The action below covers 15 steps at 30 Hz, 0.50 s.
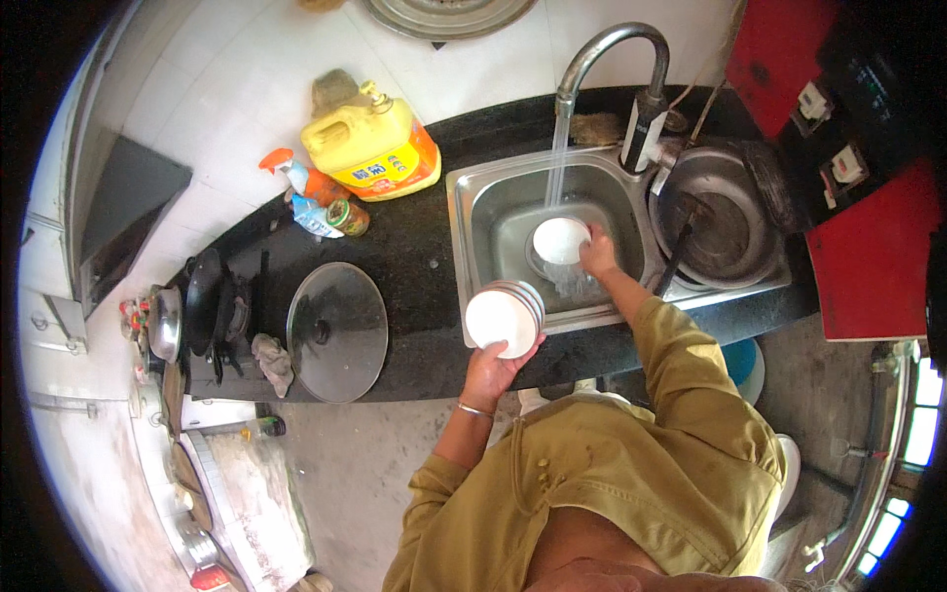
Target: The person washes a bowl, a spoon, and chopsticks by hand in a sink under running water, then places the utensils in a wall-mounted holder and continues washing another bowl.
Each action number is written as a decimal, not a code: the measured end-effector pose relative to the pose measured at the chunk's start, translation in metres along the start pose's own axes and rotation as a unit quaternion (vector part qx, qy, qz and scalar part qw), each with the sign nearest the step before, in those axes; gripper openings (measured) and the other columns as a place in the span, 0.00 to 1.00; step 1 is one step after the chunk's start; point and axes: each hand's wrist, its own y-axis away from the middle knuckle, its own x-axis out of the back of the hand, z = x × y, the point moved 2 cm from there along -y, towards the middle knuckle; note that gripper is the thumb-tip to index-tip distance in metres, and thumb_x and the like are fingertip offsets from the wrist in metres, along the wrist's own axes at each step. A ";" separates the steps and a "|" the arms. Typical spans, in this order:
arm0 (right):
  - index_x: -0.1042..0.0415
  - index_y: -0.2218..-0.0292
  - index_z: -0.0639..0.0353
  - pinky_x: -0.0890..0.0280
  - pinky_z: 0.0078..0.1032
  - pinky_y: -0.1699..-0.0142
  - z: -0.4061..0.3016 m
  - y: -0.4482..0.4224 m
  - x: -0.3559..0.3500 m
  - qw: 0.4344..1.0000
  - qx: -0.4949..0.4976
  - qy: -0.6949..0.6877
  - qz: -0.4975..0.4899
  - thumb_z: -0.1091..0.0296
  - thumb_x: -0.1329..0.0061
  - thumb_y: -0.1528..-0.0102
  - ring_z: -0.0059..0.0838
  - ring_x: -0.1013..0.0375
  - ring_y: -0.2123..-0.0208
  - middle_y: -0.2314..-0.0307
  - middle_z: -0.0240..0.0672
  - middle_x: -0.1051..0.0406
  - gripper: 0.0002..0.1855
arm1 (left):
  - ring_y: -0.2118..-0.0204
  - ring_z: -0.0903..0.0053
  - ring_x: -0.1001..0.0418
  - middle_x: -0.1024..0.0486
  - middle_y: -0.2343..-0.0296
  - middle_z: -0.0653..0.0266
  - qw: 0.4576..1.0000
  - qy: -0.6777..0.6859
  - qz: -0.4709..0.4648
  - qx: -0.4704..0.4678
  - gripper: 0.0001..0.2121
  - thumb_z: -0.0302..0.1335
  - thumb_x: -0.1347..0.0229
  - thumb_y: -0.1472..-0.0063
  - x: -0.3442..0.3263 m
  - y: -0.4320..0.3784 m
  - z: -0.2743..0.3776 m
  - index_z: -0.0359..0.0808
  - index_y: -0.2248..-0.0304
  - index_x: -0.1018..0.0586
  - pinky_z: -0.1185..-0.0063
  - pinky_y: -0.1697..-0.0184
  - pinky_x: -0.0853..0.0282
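Observation:
My left hand [494, 372] grips a stack of several small white dishes [503, 323] over the front left rim of the steel sink [467, 244], thumb on top. Inside the basin, my right hand [598, 251] holds one white dish [561, 240] by its right edge. A stream of water runs from the curved faucet [614, 37] into the basin, behind and above that dish, and water spills off the dish's lower side. My right fingers are partly hidden by the dish.
A wide metal pan [762, 244] sits in the right basin. Left of the sink stand a yellow detergent jug [370, 148], an orange spray bottle [322, 185], a small jar [348, 217] and a glass lid [337, 333]. A crumpled cloth [272, 364] lies by the lid.

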 end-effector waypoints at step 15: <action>0.45 0.50 0.56 0.44 0.32 0.48 -0.100 0.041 0.052 0.976 0.167 -0.140 -0.023 0.87 0.69 0.55 0.51 0.41 0.53 0.55 0.53 0.41 0.30 | 0.53 0.48 0.38 0.40 0.53 0.45 0.998 -0.007 -0.058 0.027 0.27 0.22 0.56 0.48 0.006 -0.001 0.008 0.28 0.48 0.48 0.63 0.51 0.37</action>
